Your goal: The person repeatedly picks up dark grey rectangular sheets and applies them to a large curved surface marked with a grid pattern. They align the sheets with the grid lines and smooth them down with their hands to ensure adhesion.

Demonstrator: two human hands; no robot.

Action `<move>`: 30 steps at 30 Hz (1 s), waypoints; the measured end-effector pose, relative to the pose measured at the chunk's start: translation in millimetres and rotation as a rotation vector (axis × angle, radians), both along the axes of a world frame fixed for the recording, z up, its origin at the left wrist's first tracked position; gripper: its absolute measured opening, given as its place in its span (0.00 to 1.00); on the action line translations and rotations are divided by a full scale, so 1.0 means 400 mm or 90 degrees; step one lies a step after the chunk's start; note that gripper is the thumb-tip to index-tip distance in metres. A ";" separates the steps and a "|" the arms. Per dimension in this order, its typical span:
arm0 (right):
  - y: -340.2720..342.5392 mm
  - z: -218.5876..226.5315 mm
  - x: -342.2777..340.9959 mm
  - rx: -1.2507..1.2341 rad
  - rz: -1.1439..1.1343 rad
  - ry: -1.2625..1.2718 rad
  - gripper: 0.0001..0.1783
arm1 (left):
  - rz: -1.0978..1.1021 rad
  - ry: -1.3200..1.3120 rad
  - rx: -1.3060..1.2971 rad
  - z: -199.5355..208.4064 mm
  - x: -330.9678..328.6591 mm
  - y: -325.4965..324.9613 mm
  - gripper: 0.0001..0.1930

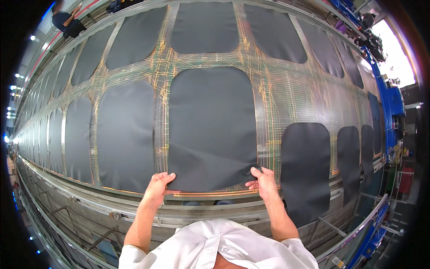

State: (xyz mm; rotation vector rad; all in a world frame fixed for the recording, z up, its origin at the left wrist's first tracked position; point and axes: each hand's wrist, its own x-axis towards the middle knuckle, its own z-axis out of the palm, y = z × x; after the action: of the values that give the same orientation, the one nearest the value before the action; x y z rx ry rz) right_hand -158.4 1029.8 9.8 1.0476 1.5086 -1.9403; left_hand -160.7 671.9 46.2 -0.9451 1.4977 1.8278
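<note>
White shirt [215,237] — 2 hands [156,184] apart, clamped on near corners of 1 dark sheet [212,121].

- Centre sheet [211,123]: plain charcoal, nearly black
- Table surface [299,99], right of centre: grey-green, crisscrossed with yellow-orange lines
- Shirt [190,244], lower centre: plain white
- Metal housing [395,101], right: blue

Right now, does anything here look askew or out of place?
Yes: the dark grey, round-cornered flexible sheet right of the right hand hangs past the near edge of the green-patterned table, unlike the matching grey sheet left of the hands. The held grey sheet looks slightly rippled.
</note>
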 end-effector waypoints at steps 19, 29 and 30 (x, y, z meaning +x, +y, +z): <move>-0.014 0.844 -0.604 -0.069 -0.174 0.757 0.07 | 0.126 0.752 0.110 0.724 -0.548 -0.051 0.12; 0.045 0.523 -0.425 0.067 0.059 0.519 0.09 | -0.062 0.484 0.008 0.425 -0.396 -0.048 0.15; 0.024 0.473 -0.395 0.040 0.060 0.474 0.09 | -0.073 0.451 -0.015 0.377 -0.361 -0.064 0.14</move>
State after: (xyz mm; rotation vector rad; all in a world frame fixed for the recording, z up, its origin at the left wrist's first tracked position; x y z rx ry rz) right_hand -316.3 1039.3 199.1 0.2455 1.9472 -2.3559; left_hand -304.9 646.2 196.9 -0.1937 1.9240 2.1777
